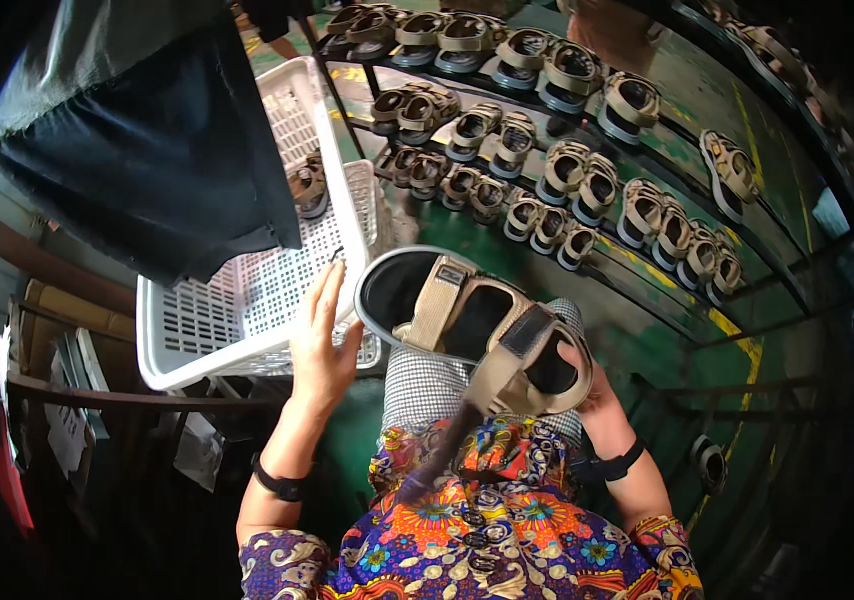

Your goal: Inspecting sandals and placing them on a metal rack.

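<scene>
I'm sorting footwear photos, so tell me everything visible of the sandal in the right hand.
The sandal has beige, woven-looking straps, with dark patches, a black footbed and grey sole rim. One strap hangs loose, its dark end over the patterned shirt. Toe left, footbed up, it is above the lap, its heel in the right hand.

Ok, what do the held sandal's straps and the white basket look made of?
Sandal straps: probably woven fabric, matte, judging by the ribbed tan surface. White basket: likely hard plastic with a slight sheen, as its regular rows of slots look moulded.
</scene>
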Demonstrator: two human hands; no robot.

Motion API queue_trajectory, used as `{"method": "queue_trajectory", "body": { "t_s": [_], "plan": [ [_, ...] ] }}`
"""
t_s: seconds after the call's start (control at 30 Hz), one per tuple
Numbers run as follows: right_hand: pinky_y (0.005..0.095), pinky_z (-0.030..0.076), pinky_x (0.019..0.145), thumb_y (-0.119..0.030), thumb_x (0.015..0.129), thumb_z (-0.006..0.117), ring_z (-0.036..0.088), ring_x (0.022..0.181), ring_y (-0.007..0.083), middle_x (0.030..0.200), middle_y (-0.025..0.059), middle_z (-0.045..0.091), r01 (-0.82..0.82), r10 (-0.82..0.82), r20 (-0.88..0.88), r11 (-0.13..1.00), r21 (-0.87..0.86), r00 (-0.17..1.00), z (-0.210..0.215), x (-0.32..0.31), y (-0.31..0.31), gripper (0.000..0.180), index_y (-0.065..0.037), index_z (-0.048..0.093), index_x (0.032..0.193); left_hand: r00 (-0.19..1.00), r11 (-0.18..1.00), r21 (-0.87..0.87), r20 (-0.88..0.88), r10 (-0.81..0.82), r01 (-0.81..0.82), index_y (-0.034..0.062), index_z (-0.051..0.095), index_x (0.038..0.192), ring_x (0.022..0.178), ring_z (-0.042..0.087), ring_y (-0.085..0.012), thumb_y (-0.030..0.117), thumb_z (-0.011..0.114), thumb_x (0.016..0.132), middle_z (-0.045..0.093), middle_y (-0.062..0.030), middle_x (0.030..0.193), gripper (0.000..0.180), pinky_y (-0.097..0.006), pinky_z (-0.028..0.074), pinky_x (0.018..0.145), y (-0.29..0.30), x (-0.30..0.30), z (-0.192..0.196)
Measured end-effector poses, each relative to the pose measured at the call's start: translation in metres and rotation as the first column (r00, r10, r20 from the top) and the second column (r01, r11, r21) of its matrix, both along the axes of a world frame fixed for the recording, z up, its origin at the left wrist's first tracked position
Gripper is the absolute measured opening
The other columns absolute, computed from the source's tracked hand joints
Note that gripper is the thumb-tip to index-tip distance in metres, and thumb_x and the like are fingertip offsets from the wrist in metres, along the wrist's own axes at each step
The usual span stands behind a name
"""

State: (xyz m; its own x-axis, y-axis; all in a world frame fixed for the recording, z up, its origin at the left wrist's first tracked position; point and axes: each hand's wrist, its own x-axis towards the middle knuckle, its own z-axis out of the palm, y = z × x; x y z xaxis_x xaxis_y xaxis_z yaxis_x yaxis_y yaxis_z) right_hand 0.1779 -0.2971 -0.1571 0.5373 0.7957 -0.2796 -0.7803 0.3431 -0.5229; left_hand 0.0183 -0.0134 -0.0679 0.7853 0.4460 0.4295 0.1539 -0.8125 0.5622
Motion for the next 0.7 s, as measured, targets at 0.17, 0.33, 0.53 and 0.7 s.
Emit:
{"method": "queue_trajectory", "body": {
  "t_s": [0.17, 0.33, 0.53, 0.7],
  "plan": [
    [0.0314, 0.04, 0.099, -0.008, 0.08, 0.066, 0.05, 0.115, 0.0181, 0.126, 0.0083, 0.052, 0.43, -0.41, 0.322, 0.903, 0.011, 0.853, 0.013, -0.003, -0.005, 0.059, -0.003, 0.041, 0.133, 0.837, 0.571, -0.744, -0.029, -0.547, 0.347, 0.0012, 0.038, 0.133, 0.117, 0.048, -0.0208, 0.008, 0.073, 0.073, 0.048, -0.0128, 0.129, 0.07, -0.032, 0.043, 0.094, -0.086, 0.05, -0.089],
    [0.0319, 0.034, 0.102, -0.017, 0.078, 0.073, 0.045, 0.118, 0.017, 0.129, 0.0067, 0.047, 0.697, -0.567, 0.561, 0.717, -0.025, 0.603, 0.029, -0.028, 0.022, 0.069, 0.0, 0.037, 0.134, 0.87, 0.133, -0.888, 0.384, -0.309, 0.439, 0.0005, 0.048, 0.124, 0.098, 0.056, -0.0144, 0.018, 0.073, 0.077, 0.058, -0.0061, 0.111, 0.056, -0.03, 0.048, 0.083, -0.144, 0.106, -0.099],
    [0.0377, 0.036, 0.101, 0.0, 0.073, 0.068, 0.044, 0.121, 0.0272, 0.133, 0.0172, 0.041, 0.667, -0.291, 0.896, 0.745, -0.009, 0.337, 0.046, -0.046, 0.04, 0.074, 0.0, 0.031, 0.136, 0.89, -0.547, -0.76, 0.452, -0.055, 0.352, 0.0039, 0.046, 0.124, 0.098, 0.055, -0.018, 0.018, 0.061, 0.086, 0.055, -0.0094, 0.11, 0.043, -0.03, 0.048, 0.085, -0.143, 0.122, -0.091],
    [0.0441, 0.04, 0.092, -0.007, 0.066, 0.068, 0.051, 0.11, 0.0291, 0.118, 0.0065, 0.057, 0.501, 0.172, 0.91, 0.864, 0.044, -0.377, 0.057, -0.043, 0.051, 0.037, -0.01, 0.064, 0.102, 0.685, -0.7, -0.496, 0.729, -0.015, 0.513, 0.0092, 0.048, 0.113, 0.078, 0.045, -0.0174, 0.036, 0.041, 0.093, 0.053, -0.0031, 0.083, 0.034, -0.031, 0.037, 0.076, -0.133, 0.125, -0.1]
  ]
}}
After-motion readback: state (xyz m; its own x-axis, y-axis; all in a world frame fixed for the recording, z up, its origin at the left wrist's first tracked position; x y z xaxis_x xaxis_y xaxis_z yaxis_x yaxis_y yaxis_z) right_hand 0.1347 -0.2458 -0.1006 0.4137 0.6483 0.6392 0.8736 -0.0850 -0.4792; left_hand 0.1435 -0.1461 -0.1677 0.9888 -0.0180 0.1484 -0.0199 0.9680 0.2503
